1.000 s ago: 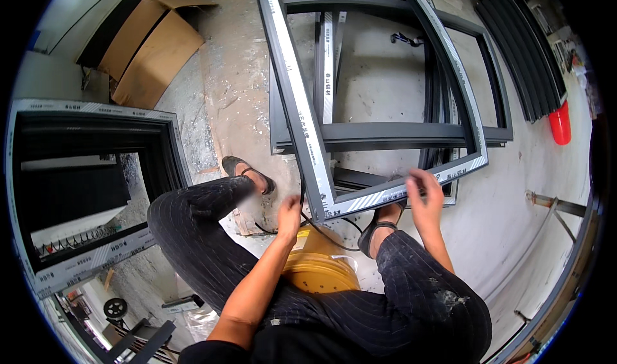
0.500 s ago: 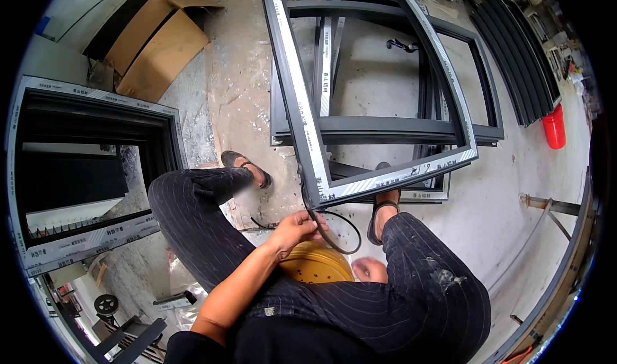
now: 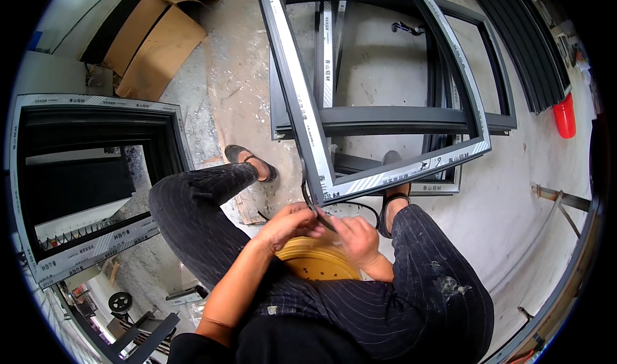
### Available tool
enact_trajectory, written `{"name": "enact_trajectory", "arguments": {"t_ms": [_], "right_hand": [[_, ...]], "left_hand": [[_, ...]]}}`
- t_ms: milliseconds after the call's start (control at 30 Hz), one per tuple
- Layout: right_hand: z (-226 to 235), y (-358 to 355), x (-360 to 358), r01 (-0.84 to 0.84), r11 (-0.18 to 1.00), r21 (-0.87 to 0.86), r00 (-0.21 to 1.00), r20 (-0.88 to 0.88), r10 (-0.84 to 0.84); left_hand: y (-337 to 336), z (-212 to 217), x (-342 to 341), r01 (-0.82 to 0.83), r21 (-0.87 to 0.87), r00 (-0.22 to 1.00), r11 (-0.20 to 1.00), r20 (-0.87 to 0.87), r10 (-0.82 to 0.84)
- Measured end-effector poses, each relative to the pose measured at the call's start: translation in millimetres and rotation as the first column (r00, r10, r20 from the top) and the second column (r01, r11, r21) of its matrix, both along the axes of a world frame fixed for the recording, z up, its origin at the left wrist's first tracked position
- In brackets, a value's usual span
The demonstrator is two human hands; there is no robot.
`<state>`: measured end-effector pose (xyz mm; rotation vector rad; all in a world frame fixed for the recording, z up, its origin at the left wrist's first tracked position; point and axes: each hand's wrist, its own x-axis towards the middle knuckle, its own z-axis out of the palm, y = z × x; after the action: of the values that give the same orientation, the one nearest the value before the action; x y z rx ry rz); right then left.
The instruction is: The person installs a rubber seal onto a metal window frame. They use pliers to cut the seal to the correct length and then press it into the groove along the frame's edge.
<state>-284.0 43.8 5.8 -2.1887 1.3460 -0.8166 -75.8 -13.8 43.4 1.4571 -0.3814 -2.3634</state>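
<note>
A dark window frame [image 3: 411, 170] with pale printed film lies across other frames in front of me, its near left corner just beyond my hands. A flexible black rubber seal strip [image 3: 306, 190] runs down by that corner to my hands. My left hand [image 3: 288, 227] pinches the strip just below the corner. Beside it, my right hand [image 3: 360, 240] has its fingers closed at the strip, though their exact hold is partly hidden. Part of the strip loops behind the right hand. Between my thighs, below both hands, is a round yellow bucket [image 3: 308, 251] with small dark specks on it.
More dark frames [image 3: 504, 100] lie under the nearest one. Another frame [image 3: 96, 100] stands at left, near a folded cardboard box [image 3: 151, 49]. Dark profiles [image 3: 524, 49] and a red bucket [image 3: 564, 118] are at far right. My feet rest on either side of the frame's near corner.
My right hand has risen from beside the yellow bucket to the strip, next to my left hand. The left hand stays at the corner. The view has shifted slightly.
</note>
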Motion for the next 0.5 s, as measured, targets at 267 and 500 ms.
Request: {"name": "enact_trajectory", "arguments": {"t_ms": [267, 500], "right_hand": [[2, 9, -25, 0.021, 0.995, 0.097, 0.989, 0.145, -0.035], [-33, 24, -6, -0.271, 0.442, 0.855, 0.915, 0.371, -0.158]], "left_hand": [[-26, -103, 7, -0.225, -0.315, 0.916, 0.922, 0.255, 0.311], [-39, -104, -10, -0.292, -0.277, 0.900, 0.916, 0.246, 0.361]]}}
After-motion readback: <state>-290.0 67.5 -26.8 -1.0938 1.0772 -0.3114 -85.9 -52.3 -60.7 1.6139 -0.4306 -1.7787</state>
